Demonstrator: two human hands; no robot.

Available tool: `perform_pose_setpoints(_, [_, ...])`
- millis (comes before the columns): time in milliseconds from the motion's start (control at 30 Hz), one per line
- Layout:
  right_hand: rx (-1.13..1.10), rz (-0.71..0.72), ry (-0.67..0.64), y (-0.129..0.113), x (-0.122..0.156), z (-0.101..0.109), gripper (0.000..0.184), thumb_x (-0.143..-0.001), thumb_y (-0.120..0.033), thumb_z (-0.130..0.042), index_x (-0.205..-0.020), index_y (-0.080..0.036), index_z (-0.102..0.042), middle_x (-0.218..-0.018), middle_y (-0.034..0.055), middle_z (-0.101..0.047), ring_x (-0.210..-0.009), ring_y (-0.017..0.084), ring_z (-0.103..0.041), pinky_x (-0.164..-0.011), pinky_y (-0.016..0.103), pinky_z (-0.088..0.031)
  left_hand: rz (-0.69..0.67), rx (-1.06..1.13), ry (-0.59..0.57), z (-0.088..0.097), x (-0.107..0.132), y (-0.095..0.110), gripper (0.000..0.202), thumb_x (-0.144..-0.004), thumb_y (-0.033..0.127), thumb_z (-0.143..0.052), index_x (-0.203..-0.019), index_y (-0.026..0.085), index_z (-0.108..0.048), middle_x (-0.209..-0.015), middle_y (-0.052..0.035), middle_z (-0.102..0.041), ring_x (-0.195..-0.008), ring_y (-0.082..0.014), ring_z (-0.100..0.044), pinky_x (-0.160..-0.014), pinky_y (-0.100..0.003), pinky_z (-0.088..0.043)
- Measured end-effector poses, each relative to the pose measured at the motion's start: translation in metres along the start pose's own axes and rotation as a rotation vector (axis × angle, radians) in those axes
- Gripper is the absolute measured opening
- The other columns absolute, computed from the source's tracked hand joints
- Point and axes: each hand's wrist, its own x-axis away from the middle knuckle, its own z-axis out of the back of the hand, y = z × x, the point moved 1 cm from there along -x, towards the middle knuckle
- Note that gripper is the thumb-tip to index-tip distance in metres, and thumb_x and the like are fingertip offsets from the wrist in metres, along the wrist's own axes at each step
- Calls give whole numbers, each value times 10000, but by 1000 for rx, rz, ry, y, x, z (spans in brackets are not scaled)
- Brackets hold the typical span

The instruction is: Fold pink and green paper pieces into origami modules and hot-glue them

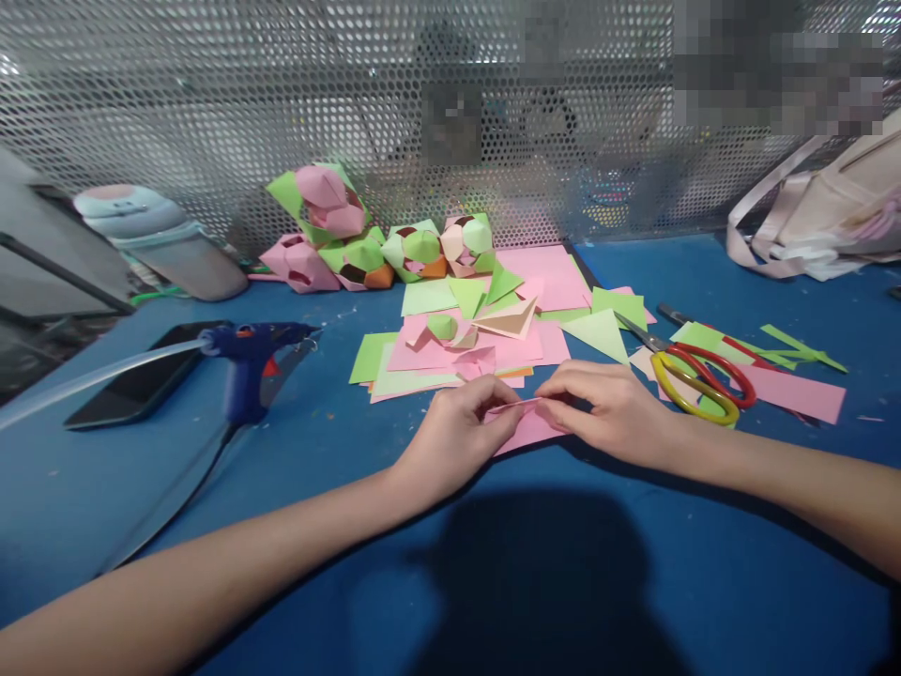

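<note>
A sheet of pink paper (529,430) is pinched between both hands low over the blue table, its top edge creased or folded over. My left hand (465,424) is closed on the left part of that edge, thumb and fingertips together. On the other side my right hand (605,408) pinches the same edge, its fingertips close to the left ones. Just beyond them lie stacked pink sheets (415,352) with folded pieces on top, among them a green and pink one (442,329). How far the fold runs is hidden by the fingers.
Scissors (694,376) with red and yellow handles lie right, among paper scraps (795,390). At left are a blue glue gun (246,376), a dark phone (141,380) and a tumbler (169,244). Folded paper balls (362,258) line the perforated metal panel (394,122); a bag (831,197) is far right.
</note>
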Motion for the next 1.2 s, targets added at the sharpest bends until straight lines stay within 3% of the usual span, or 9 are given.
perform_pose_setpoints(200, [-9,57,-67,-1,0,-2,178,-925,-156,-456,-899,-144,-632,-809,51,-641,-750,141,-574,-716,267,-450,18,68,-64,-4,-1,6,38,-786,166,-566,-771,155,-598,-617,40,-534,-560,-77,-435,-528,-193,-348])
perform_pose_setpoints(367, [-144,-116,15,-4,-4,5,182,-925,-177,-459,-995,-158,-626,-967,58,-655,-878,140,-598,-790,257,-460,139,186,-24,-3,-3,4,18,-744,151,-582,-755,151,-567,-657,27,-549,-599,-89,-462,-550,-205,-369])
perform_pose_setpoints(533, [-175,-235,-33,-4,-4,2,149,-897,-237,-522,-850,-155,-637,-810,22,-644,-724,120,-573,-676,245,-450,204,308,19,-4,-4,0,57,-737,158,-593,-756,157,-539,-624,50,-489,-558,-75,-429,-517,-195,-346])
perform_pose_setpoints(700, [-148,-224,0,-3,-1,-2,160,-881,-156,-509,-783,-150,-635,-765,12,-641,-693,109,-559,-665,243,-434,198,341,-23,-5,-3,4,180,-757,175,-587,-931,145,-622,-786,5,-607,-643,-92,-511,-601,-212,-416])
perform_pose_setpoints(867, [-157,-238,-6,-3,-4,-1,158,-882,-175,-513,-799,-147,-644,-777,18,-647,-705,113,-563,-674,249,-437,163,280,-73,-4,-2,6,175,-798,225,-571,-910,148,-682,-795,-15,-654,-672,-115,-539,-614,-224,-431])
perform_pose_setpoints(1033, [-204,-310,-55,-8,-4,-3,121,-861,-236,-556,-870,-160,-649,-812,15,-648,-710,117,-565,-655,247,-445,98,217,-47,-6,0,4,181,-821,263,-575,-951,171,-662,-871,-27,-688,-750,-141,-600,-681,-250,-462])
perform_pose_setpoints(1200, [-250,-313,-29,-10,-2,-5,202,-813,-131,-566,-986,-191,-652,-902,4,-671,-741,111,-584,-678,237,-455,45,236,-10,-9,3,3,203,-814,227,-591,-1005,182,-540,-875,-21,-669,-802,-141,-631,-708,-250,-486])
